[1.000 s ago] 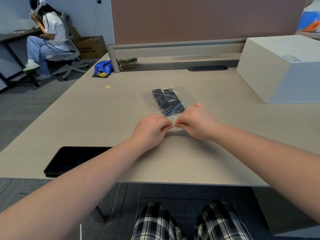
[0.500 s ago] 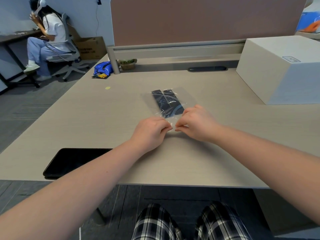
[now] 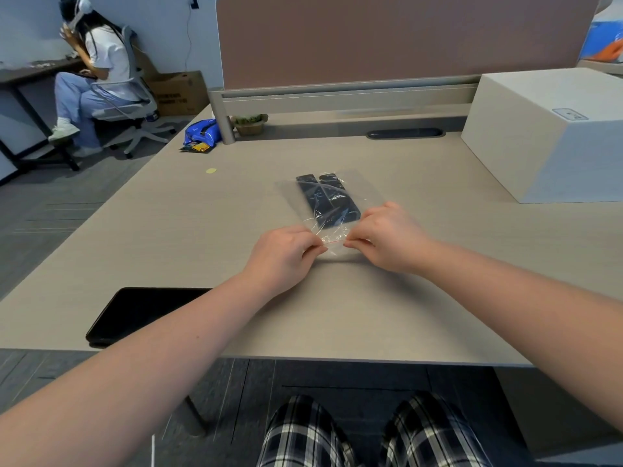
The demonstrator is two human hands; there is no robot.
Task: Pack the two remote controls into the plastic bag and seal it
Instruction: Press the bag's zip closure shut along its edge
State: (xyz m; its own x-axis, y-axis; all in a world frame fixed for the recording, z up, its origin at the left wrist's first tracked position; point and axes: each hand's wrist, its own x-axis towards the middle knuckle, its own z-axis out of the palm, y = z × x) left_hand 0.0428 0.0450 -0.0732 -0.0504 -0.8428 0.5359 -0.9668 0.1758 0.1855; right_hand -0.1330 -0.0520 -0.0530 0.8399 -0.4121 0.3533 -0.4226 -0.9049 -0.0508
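A clear plastic bag (image 3: 354, 188) lies flat on the beige desk (image 3: 202, 230), its mouth toward me. Two black remote controls (image 3: 328, 202) lie side by side inside it. A thin red seal strip (image 3: 333, 242) runs along the near edge of the bag. My left hand (image 3: 283, 252) pinches that edge on the left, and my right hand (image 3: 387, 237) pinches it on the right. A short stretch of the strip shows between my fingertips; the rest is hidden under my fingers.
A black tablet (image 3: 141, 313) lies at the desk's near left edge. A large white box (image 3: 546, 133) stands at the right. A brown partition (image 3: 387, 38) closes the back, with a small plant pot (image 3: 251, 124) and a blue pouch (image 3: 200, 134) at back left. A seated person (image 3: 91, 79) is far left.
My hands have drawn slightly apart along the bag's near edge, so a short stretch of the red strip now shows between them. The bag and remotes stay in place.
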